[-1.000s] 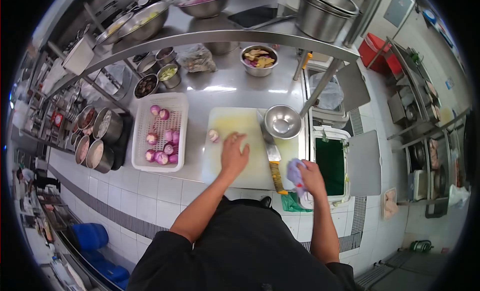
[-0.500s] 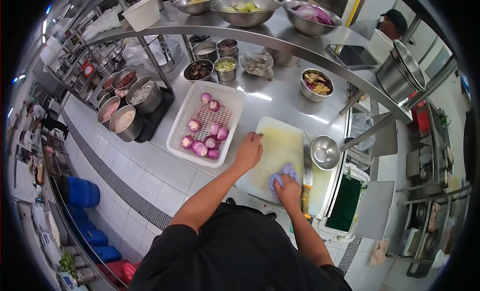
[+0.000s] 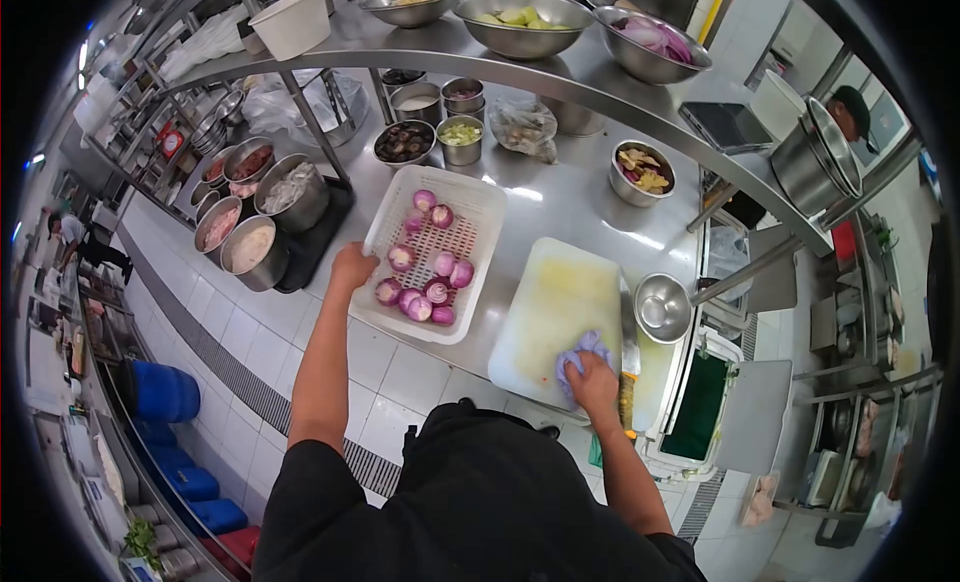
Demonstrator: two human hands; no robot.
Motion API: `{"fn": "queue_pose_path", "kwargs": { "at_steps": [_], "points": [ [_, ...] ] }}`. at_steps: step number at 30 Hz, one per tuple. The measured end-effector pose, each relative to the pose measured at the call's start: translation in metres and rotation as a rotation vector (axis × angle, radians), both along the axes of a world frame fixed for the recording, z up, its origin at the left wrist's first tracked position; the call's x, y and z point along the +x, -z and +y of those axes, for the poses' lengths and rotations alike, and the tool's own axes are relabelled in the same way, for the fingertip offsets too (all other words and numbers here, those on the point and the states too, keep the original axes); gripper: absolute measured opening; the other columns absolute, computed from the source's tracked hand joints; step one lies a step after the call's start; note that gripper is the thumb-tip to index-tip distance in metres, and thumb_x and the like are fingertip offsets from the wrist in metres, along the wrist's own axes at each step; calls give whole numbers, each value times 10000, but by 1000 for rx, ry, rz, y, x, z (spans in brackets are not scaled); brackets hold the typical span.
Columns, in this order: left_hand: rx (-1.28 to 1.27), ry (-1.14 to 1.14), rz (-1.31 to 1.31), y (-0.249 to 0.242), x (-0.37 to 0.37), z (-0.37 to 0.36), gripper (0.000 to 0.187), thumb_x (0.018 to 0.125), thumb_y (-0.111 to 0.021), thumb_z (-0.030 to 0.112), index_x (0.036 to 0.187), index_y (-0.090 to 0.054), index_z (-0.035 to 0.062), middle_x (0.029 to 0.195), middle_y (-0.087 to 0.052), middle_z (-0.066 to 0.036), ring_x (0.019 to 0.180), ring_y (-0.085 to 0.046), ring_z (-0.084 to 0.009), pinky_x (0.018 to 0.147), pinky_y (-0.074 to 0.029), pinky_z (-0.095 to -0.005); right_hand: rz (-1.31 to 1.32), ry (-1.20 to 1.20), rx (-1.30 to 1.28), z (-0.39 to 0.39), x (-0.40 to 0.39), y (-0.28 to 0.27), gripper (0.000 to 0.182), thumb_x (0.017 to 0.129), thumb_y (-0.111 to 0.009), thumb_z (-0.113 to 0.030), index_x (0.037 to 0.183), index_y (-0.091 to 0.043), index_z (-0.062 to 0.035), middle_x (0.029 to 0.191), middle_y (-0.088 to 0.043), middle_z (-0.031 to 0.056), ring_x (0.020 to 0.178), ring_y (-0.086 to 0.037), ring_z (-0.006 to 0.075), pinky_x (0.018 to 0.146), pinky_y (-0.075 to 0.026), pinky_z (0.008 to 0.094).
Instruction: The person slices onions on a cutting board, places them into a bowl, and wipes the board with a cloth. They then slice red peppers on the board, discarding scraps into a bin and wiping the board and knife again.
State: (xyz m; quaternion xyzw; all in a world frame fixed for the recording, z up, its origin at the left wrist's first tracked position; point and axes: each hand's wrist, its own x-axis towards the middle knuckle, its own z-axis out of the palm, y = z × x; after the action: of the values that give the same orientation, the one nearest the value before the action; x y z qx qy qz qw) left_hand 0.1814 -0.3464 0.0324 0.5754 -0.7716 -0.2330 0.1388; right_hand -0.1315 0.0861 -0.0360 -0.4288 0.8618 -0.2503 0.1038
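Observation:
My left hand [image 3: 353, 268] is at the left rim of a white plastic basket [image 3: 482, 254], its fingers curled against the edge. Several peeled red onions [image 3: 437, 290] lie inside the basket. In my right hand [image 3: 596, 384] is a bunched purple cloth [image 3: 578, 354], pressed on the lower right of a white cutting board [image 3: 545, 312]. The board has a yellowish stain and small wet specks. Just right of the cloth lies a knife [image 3: 629, 332] with a yellowish wrapped handle, pointing away from me.
A small metal bowl [image 3: 663, 309] sits right of the knife, near an open bin [image 3: 692, 402]. Beyond the board stands a bowl of peelings [image 3: 642, 172]. Metal pots [image 3: 255, 254] are at left. A steel shelf [image 3: 420, 60] with bowls of cut vegetables crosses overhead.
My left hand has moved from above the cutting board leftward to the far side of the basket. My right hand keeps the cloth on the board, slightly shifted.

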Motion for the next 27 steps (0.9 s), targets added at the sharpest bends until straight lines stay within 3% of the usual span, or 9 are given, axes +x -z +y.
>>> {"fn": "queue_pose_path", "kwargs": {
  "at_steps": [2, 4, 7, 9, 13, 18, 21, 24, 27],
  "points": [
    [110, 56, 84, 6, 10, -7, 365, 792, -757, 227, 1065, -752, -16, 875, -751, -211, 832, -739, -338, 815, -569, -447, 170, -44, 109, -6, 10, -50, 362, 889, -680, -379, 1122, -739, -108, 1170, -684, 172, 1032, -650, 381, 848, -528, 499],
    [170, 11, 238, -8, 15, 4, 216, 850, -729, 160, 965, -773, -18, 776, -734, -82, 682, -677, -167, 676, -532, -341, 333, -81, 229, -18, 17, -82, 407, 905, -679, -391, 1184, -737, -100, 1259, -654, 190, 1109, -624, 388, 899, -514, 507],
    [204, 10, 427, -30, 50, -6, 203, 877, -708, 145, 982, -773, -16, 796, -731, -43, 679, -653, -130, 647, -510, -315, 76, -35, -79, -59, 21, -88, 576, 933, -678, -497, 1285, -694, -41, 1364, -607, 216, 1217, -593, 394, 1010, -484, 486],
    [243, -10, 497, -49, 90, -24, 206, 902, -691, 134, 1047, -762, 6, 873, -744, -45, 741, -664, -124, 699, -513, -296, -520, -23, -32, -99, 36, -85, 660, 936, -678, -538, 1356, -641, -30, 1366, -621, 236, 1240, -613, 388, 1042, -482, 453],
    [162, -130, 637, -105, 164, -31, 288, 882, -647, 123, 1120, -740, -12, 967, -764, -92, 806, -711, -177, 763, -555, -324, -804, -10, 31, -179, 80, -7, 835, 877, -723, -593, 1444, -547, -6, 1363, -643, 239, 1227, -645, 379, 1052, -486, 422],
    [30, -230, 489, -122, 242, -22, 288, 850, -641, 93, 1073, -745, -57, 881, -756, -98, 690, -683, -168, 665, -534, -331, -816, 36, 26, -224, 113, 9, 593, 895, -666, -349, 1375, -601, -6, 1254, -693, 263, 1190, -670, 369, 1018, -503, 419],
    [-2, -296, 382, -88, 269, -16, 240, 841, -657, 109, 958, -764, -71, 768, -728, -73, 655, -652, -142, 623, -498, -319, -786, 76, -113, -208, 98, 3, 399, 891, -635, -226, 1205, -703, 10, 1103, -746, 237, 1032, -719, 366, 925, -532, 426],
    [51, -264, 249, -36, 287, -29, 245, 845, -669, 133, 958, -771, -59, 727, -713, -68, 648, -642, -136, 618, -493, -326, -887, 127, -294, -179, 87, -12, 392, 897, -626, -191, 1221, -684, 22, 1089, -742, 246, 1000, -721, 353, 904, -532, 424],
    [52, -123, 238, -16, 234, -32, 278, 842, -701, 214, 971, -777, -21, 698, -705, -83, 627, -648, -167, 625, -510, -373, -871, 45, -351, -174, 78, -65, 381, 908, -620, -179, 1226, -671, 25, 1078, -738, 246, 1017, -718, 348, 907, -529, 421]
  ]
}}
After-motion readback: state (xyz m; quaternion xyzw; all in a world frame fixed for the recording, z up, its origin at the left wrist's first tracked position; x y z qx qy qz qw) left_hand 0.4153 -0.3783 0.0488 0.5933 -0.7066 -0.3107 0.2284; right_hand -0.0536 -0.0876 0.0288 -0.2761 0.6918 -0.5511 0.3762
